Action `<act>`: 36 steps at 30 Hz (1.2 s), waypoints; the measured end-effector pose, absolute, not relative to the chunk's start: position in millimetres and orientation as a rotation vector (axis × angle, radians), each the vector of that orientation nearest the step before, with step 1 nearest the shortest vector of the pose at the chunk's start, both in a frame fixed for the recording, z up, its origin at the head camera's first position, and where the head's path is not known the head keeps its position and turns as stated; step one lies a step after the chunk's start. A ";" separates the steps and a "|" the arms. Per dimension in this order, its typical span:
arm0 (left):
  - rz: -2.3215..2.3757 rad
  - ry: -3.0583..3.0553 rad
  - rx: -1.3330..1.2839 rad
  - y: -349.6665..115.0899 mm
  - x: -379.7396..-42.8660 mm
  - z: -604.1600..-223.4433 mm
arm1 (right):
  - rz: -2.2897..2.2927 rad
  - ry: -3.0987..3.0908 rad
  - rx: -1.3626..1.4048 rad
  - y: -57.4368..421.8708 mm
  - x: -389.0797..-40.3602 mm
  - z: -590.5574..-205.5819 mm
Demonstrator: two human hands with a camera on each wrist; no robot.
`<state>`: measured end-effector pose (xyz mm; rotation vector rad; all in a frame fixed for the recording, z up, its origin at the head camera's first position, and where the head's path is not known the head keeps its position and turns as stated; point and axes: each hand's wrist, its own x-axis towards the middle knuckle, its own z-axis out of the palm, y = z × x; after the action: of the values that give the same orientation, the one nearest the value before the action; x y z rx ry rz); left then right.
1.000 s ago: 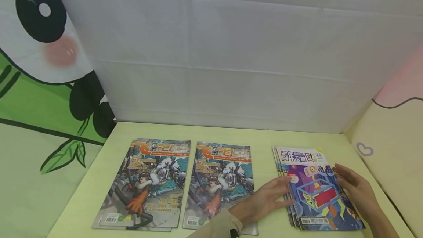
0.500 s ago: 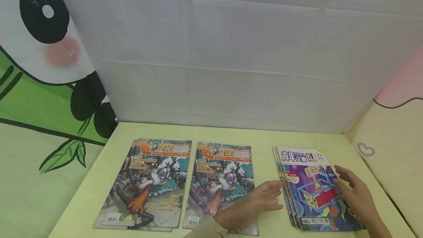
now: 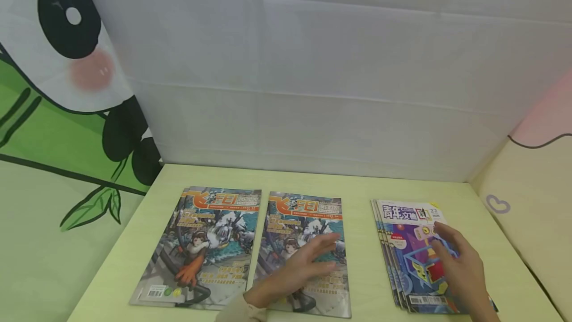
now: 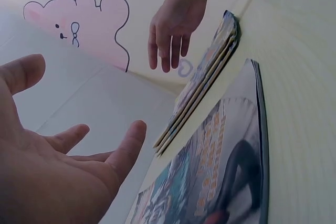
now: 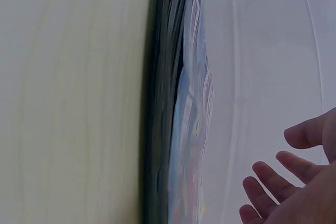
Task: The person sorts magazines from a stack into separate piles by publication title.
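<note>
My left hand [image 3: 300, 268] hovers over the middle magazine [image 3: 308, 207], its fingers loosely spread and holding nothing. In the left wrist view that magazine's cover [image 4: 210, 156] lies below the hand. On the right, a fanned stack of purple magazines [image 3: 415, 257] has several edges showing along its left side. My right hand [image 3: 462, 267] is above the right part of this stack and hides some of the top cover. The right wrist view shows the stack's edge [image 5: 176, 98], with the right hand's relaxed fingers [image 5: 273, 179] apart from it.
Further left lies a small overlapping pile of magazines [image 3: 201, 252] with the same cover as the middle one. Everything rests on a pale yellow table [image 3: 366, 183]. A white sheet [image 3: 304, 73] hangs behind it, and a printed panda panel [image 3: 89, 83] stands at the left.
My left hand has drawn away from the purple stack, leftward to over the middle magazine. The right hand has left the stack's right edge and moved left above its cover.
</note>
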<state>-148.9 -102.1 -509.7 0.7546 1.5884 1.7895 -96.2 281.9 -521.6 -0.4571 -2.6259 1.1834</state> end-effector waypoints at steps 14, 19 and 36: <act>1.827 1.686 0.613 -152.0 -162.4 -503.8 | 1.309 -2.530 -0.194 218.1 -95.8 -511.7; 1.904 1.722 0.638 -167.0 -172.4 -502.3 | 1.411 -2.512 -0.149 199.3 -96.5 -509.7; 1.686 2.252 0.168 -195.9 -186.3 -486.2 | 2.106 -2.453 -0.390 144.5 -99.8 -515.0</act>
<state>-186.3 -195.9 -486.2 0.1677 2.2523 1.6856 -99.8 144.5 -515.0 -0.3898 -2.4529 2.1060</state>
